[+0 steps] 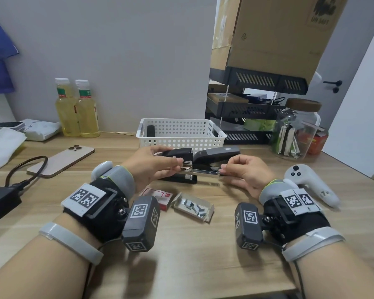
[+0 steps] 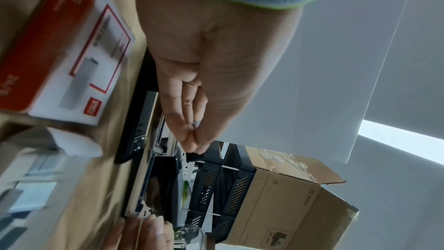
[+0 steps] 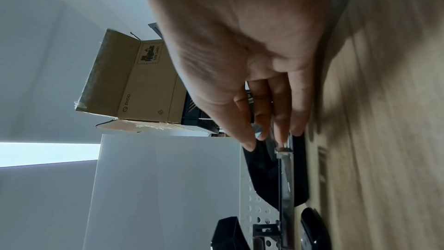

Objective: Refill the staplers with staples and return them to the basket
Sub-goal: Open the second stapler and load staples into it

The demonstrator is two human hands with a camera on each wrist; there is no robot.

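A black stapler (image 1: 214, 155) lies open on the wooden table (image 1: 203, 255) in front of the white basket (image 1: 181, 140), with its metal rail (image 1: 203, 172) bared. My left hand (image 1: 173, 163) grips the stapler's black rear part (image 1: 177, 152) between thumb and fingers. My right hand (image 1: 224, 169) pinches the front end of the rail (image 3: 284, 159); a small shiny piece (image 3: 258, 132) shows between thumb and finger. A second black stapler (image 1: 151, 131) stands inside the basket. An open tray of staple strips (image 1: 192, 206) and a red-and-white staple box (image 1: 160, 196) lie near my wrists.
Two yellow bottles (image 1: 77, 108) stand at the back left, near a phone (image 1: 61, 159) and a black cable (image 1: 26, 169). A black paper rack (image 1: 257, 108), a glass jar (image 1: 296, 130) and a white controller (image 1: 309, 184) fill the right side.
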